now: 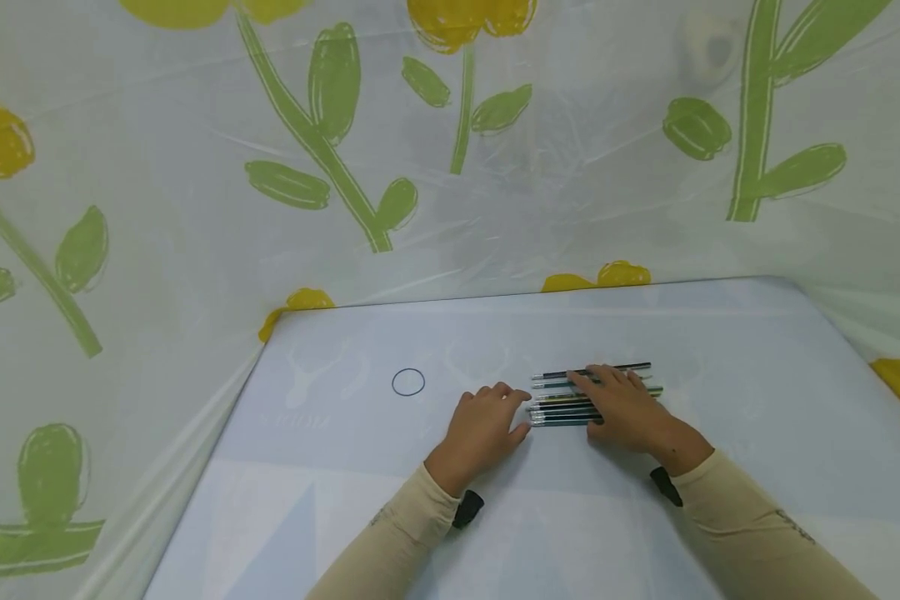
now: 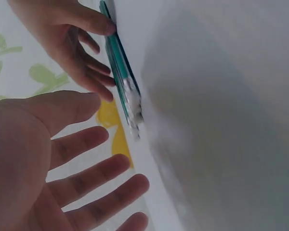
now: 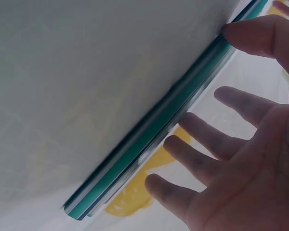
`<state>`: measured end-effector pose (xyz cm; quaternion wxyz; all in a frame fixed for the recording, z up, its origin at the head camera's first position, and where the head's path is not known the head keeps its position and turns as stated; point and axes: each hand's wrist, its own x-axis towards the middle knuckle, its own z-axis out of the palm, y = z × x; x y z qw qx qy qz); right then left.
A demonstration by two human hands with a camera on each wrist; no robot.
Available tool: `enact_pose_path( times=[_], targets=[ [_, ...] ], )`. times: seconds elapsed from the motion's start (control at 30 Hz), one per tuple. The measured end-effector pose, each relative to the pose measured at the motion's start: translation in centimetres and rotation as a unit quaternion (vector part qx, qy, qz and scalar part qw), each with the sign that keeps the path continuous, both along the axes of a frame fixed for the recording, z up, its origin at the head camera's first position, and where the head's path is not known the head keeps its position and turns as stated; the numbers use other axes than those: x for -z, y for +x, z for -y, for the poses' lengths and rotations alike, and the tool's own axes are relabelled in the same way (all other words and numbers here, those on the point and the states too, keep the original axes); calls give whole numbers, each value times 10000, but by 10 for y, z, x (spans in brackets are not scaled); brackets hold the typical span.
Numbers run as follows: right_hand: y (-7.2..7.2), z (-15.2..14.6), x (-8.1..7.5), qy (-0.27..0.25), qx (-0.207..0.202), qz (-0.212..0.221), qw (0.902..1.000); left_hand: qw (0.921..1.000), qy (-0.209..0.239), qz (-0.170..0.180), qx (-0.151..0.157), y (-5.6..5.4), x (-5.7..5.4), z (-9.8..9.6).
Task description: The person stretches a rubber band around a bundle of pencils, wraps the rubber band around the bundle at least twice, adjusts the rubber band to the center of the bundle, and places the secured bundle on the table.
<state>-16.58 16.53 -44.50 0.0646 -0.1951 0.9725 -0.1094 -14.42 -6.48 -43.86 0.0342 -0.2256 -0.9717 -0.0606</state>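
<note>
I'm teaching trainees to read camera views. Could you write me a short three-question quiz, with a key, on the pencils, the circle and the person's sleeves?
1. True or false: in the head view, the circle is left of the pencils.
2. Which hand is over the pencils in the head view? A) left only; B) right only; C) both.
3. Fill in the colour: the sleeves are ____.

Key:
1. True.
2. B, the right hand.
3. Beige.

Soft, diffuse light fills the head view with faint sheen on the flowered sheet (image 1: 585,142), while both wrist views are dimmer, broad shadow greying the worktop (image 2: 221,125) and blur softening the pencils (image 2: 118,60).
</note>
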Motion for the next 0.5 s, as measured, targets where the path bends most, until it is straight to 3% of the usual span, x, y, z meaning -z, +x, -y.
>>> enact_pose_path(
  times=[0.37,0.5],
  targets=[
    [3,-4,3,-403,-117,-243,9988,9995,-229,3,198,-8,9,-14],
    [2,-7,4,-455,-132,-316,9984,9980,-541,-63,323,-7,9,-13]
  ],
)
